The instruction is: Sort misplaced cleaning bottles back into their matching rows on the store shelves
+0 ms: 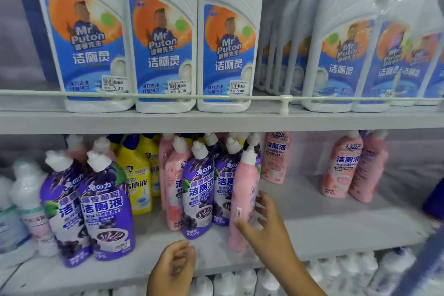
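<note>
Head view: the pink bottle (242, 199) stands upright, leaning slightly, touching the spread right hand (266, 221); the left hand (175, 264), loosely curled and empty, is lower, further away.

Upper shelf (216, 120), spanning the frame, with a white guard rail (264, 98) along its front: white Mr Puton toilet-cleaner bottles (163, 55) stand upright in rows, those at upper right film-wrapped (374, 38). Lower shelf (324, 218): purple grape-label bottles (108, 206) at lower left and centre, yellow bottles (138, 175) behind them, pink bottles (341, 166) at centre and right, pale white-capped bottles (26, 199) at the left edge.
</note>
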`<action>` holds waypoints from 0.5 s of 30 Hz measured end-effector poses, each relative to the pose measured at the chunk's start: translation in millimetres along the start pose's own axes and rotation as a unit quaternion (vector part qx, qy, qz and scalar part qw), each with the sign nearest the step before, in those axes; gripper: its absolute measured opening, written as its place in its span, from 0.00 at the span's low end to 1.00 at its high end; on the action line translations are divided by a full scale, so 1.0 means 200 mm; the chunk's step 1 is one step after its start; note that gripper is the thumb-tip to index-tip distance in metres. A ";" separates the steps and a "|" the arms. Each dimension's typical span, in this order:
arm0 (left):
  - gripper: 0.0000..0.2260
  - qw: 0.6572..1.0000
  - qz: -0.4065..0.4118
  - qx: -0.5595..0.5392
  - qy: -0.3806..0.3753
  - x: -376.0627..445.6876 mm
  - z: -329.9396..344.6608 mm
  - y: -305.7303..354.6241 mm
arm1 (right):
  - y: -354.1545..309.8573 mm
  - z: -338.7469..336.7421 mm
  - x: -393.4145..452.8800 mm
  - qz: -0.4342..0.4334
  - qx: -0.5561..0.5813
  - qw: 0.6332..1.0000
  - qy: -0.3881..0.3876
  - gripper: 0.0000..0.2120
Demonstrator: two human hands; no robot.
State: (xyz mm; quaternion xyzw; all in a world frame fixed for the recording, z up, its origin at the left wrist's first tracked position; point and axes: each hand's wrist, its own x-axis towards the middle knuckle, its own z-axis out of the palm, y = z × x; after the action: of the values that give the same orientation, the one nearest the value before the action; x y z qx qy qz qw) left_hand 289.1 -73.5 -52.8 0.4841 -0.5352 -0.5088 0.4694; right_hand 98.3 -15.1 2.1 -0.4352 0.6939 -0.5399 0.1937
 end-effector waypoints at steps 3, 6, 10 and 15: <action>0.12 1.000 0.028 0.001 -0.002 0.03 0.11 0.00 | 0.04 0.01 0.07 -0.021 0.013 0.999 -0.030 0.40; 0.16 0.996 0.064 0.034 -0.046 0.05 0.22 0.04 | 0.05 0.00 0.12 -0.036 0.045 0.997 -0.045 0.39; 0.22 0.991 0.087 0.067 -0.073 0.04 0.41 -0.02 | 0.12 -0.13 0.17 -0.034 0.081 0.995 -0.049 0.40; 0.29 0.994 0.070 0.073 -0.029 0.09 0.62 -0.10 | 0.32 -0.41 0.41 -0.041 0.109 0.993 0.014 0.36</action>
State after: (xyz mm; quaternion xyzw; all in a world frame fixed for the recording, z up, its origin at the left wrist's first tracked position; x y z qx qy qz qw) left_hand 164.1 -80.6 -77.7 0.4635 -0.6166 -0.4484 0.4516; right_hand -32.6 -31.8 -11.6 -0.4325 0.6148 -0.6258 0.2081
